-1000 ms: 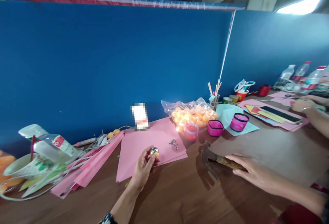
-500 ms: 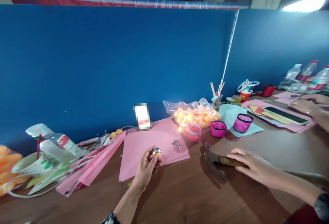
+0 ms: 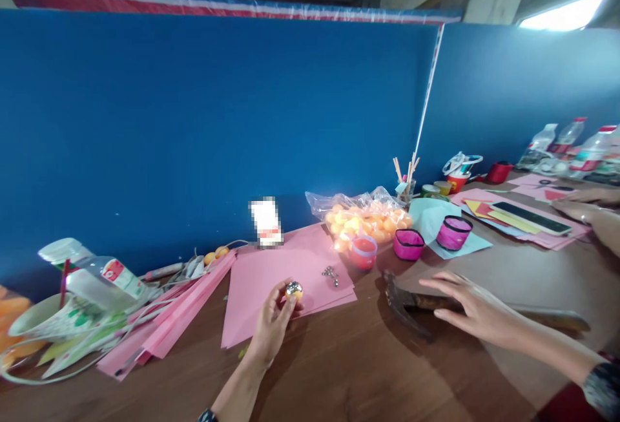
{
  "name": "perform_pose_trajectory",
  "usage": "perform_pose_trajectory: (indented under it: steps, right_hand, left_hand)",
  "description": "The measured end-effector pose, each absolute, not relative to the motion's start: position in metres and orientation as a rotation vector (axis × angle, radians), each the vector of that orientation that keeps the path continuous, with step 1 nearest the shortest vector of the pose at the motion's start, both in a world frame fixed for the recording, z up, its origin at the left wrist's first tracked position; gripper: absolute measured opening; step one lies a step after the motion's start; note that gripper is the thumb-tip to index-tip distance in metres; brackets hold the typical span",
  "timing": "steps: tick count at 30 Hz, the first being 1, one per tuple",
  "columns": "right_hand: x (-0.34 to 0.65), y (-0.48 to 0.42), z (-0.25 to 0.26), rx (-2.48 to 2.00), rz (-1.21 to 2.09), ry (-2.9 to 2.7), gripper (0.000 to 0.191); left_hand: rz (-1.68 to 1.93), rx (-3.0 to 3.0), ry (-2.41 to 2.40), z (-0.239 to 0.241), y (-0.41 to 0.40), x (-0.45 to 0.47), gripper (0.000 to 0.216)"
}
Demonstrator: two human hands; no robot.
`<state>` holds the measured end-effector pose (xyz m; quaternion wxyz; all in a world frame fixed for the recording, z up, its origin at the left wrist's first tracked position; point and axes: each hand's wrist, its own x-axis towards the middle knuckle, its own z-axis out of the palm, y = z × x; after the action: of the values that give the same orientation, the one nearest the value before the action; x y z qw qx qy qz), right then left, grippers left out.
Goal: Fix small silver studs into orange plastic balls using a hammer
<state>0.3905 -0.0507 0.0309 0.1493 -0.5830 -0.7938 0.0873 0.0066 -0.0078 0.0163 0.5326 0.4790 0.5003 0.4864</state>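
Observation:
My left hand (image 3: 274,325) is closed on a small orange ball (image 3: 294,291) with a shiny silver top. It holds the ball over the near part of the pink paper (image 3: 271,267). A few small silver metal pieces (image 3: 331,274) lie on that paper, right of the ball. On the brown table rests a claw hammer (image 3: 407,302), its head to the left and its wooden handle running right. My right hand (image 3: 465,305) is over the handle with fingers spread and thumb apart, not gripping it.
Behind the hammer are a red cup (image 3: 363,253), two magenta fabric rings (image 3: 408,245) and a clear bag of orange balls (image 3: 372,218). Folded pink strips (image 3: 179,312), cables and a plastic bottle (image 3: 116,278) lie left. Another person's hands (image 3: 595,212) are at far right, near a phone (image 3: 530,217).
My right hand has come off the hammer handle and its fingers have opened. My left hand keeps the ball in about the same place. The view has shifted slightly.

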Motion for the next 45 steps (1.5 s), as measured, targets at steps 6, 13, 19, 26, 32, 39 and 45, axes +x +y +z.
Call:
perform_pose_trajectory:
  steps: [6,13,19,26,32,39,45]
  right_hand:
    - [0.316,-0.05,0.06,-1.466,0.069,-2.173,0.034]
    - [0.213,-0.029,0.056,-1.255,0.142,-2.136,0.041]
    - [0.192,0.013,0.021,-1.498,0.006,-2.061,0.027]
    - [0.209,0.029,-0.026,-1.498,-0.031,-2.064,0.038]
    - [0.209,0.033,-0.012,-1.478,0.1,-2.091,0.031]
    - [0.206,0.044,-0.001,-1.439,0.196,-1.98,0.026]
    - [0.204,0.042,-0.007,-1.366,0.106,-1.903,0.027]
  left_hand:
    - [1.16,1.186,1.186,0.011,-0.005,0.005,0.056]
    - [1.184,1.215,1.138,0.006,-0.002,0.003,0.053]
    - [1.239,1.175,1.077,-0.003,0.002,0.002,0.053]
    - [1.236,1.148,1.061,-0.002,0.002,0.005,0.053]
    - [1.213,1.165,1.062,-0.001,0.002,0.005,0.052]
    - [1.201,1.132,1.085,0.003,0.0,0.004,0.057]
    - [1.212,1.138,1.104,0.004,-0.001,0.006,0.055]
